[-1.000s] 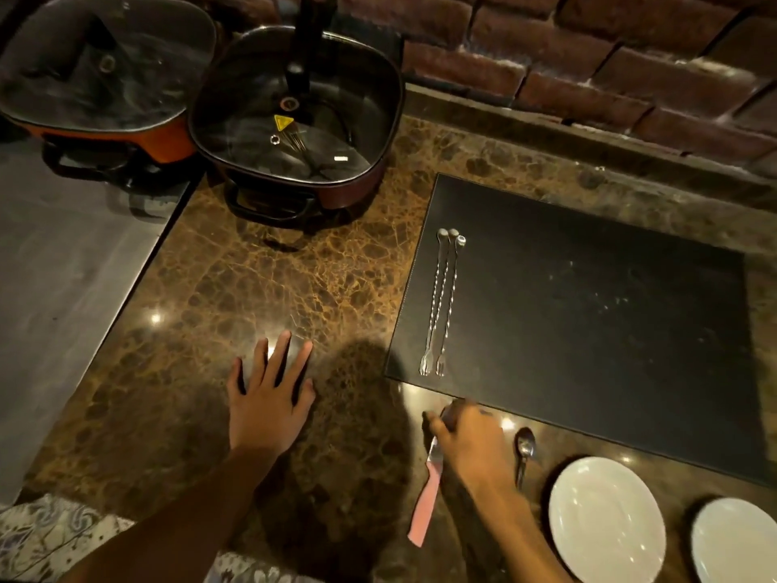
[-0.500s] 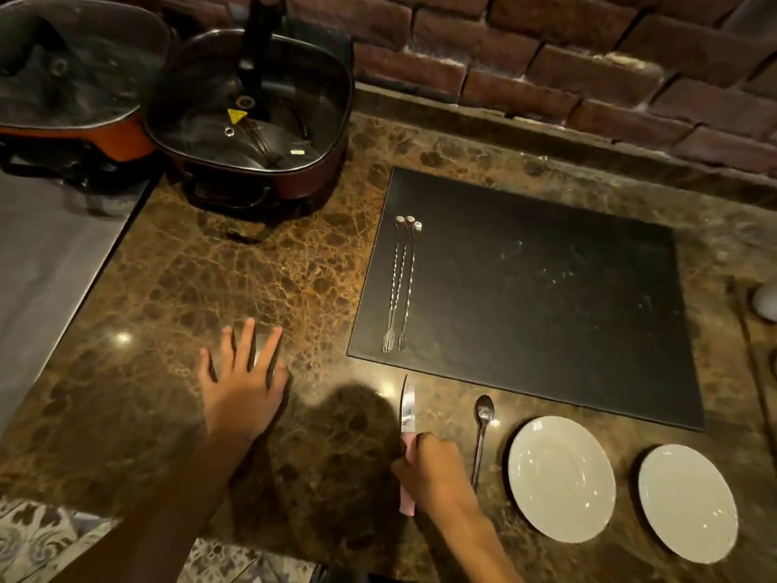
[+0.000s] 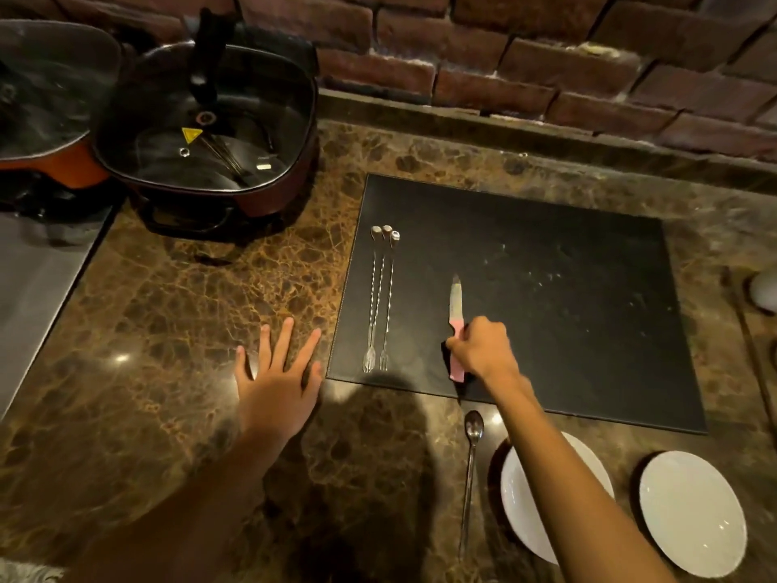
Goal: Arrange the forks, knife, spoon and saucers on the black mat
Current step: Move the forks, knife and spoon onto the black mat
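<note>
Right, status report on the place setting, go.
Right hand gripping knife over black mat. Left hand flat on counter. Forks placed; spoon, saucers off mat. Nothing blocking.

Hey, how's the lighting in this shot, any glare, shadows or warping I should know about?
Head view: dim, warm light; bright glare spots on the marble counter beside the left hand and near the spoon; a big dark shadow falls across the counter's near edge below the mat; wide-angle bending curves the mat's edges and the brick wall; the knife and forks look sharp.
</note>
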{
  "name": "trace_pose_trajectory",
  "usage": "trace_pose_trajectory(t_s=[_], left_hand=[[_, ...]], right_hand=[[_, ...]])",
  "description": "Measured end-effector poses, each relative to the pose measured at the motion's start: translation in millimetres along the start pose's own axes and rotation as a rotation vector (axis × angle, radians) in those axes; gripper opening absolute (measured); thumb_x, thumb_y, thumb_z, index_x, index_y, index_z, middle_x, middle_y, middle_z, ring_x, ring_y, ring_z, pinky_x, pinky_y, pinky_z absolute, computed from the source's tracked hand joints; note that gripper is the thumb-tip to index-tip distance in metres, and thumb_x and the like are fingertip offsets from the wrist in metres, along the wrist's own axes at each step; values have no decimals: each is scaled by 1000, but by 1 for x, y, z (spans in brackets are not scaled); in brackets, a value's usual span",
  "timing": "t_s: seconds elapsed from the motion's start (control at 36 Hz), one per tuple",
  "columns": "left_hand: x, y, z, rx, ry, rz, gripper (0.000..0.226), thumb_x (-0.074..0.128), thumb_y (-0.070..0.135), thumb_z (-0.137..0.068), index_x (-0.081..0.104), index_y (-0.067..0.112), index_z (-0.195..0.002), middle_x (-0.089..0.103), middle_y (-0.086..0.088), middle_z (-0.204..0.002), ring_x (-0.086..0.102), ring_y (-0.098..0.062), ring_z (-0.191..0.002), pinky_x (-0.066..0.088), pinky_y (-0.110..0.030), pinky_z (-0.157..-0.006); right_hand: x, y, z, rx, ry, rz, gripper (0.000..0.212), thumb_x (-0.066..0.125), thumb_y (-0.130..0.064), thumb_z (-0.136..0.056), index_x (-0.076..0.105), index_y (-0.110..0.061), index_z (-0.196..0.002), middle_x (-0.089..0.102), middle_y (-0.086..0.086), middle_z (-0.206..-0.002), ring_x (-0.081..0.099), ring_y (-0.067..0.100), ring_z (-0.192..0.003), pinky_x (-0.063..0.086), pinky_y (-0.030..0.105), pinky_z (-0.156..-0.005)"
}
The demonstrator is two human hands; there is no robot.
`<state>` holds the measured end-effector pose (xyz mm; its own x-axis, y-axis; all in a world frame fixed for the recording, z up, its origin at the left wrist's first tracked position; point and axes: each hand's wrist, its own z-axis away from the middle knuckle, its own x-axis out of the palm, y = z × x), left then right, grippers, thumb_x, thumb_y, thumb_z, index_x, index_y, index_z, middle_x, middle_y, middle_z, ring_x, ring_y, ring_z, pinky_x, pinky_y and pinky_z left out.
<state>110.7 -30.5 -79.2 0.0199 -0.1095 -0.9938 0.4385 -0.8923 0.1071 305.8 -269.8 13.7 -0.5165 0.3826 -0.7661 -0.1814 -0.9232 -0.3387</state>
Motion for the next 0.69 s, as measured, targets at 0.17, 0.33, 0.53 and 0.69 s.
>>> trace_pose_trajectory(t_s=[0.17,0.33,0.53,0.69], left_hand=[[0,-3,-1,-2,-44,-9,55,24,55,-101,23,49,-155,20,3,-169,18,-28,-156,15,-62,-118],[4,-5,-1,-6,-48,-17,55,26,54,-101,26,47,-155,19,4,-170,18,-28,-156,17,-64,-117],[8,-5,-2,-17,-58,-20,55,21,55,-102,20,49,-156,12,7,-171,12,-26,-157,9,-59,-119],[13,-9,-2,-11,-57,-21,56,21,55,-101,14,50,-157,6,9,-171,9,-26,-158,10,-61,-119]], right_hand=[[-5,-18,-24,7,13,16,31,70,-25,-83,65,0,-101,65,20,-105,63,36,-86,45,34,-68],[-9,-12,-10,18,14,39,29,62,-31,-90,64,-4,-99,53,6,-78,52,24,-65,44,33,-59],[4,27,62,30,-137,43,28,55,-36,-96,68,-11,-99,68,8,-90,67,22,-77,59,39,-78],[27,66,126,41,-168,141,23,51,-25,-98,63,-14,-114,72,9,-103,70,25,-90,55,35,-82]])
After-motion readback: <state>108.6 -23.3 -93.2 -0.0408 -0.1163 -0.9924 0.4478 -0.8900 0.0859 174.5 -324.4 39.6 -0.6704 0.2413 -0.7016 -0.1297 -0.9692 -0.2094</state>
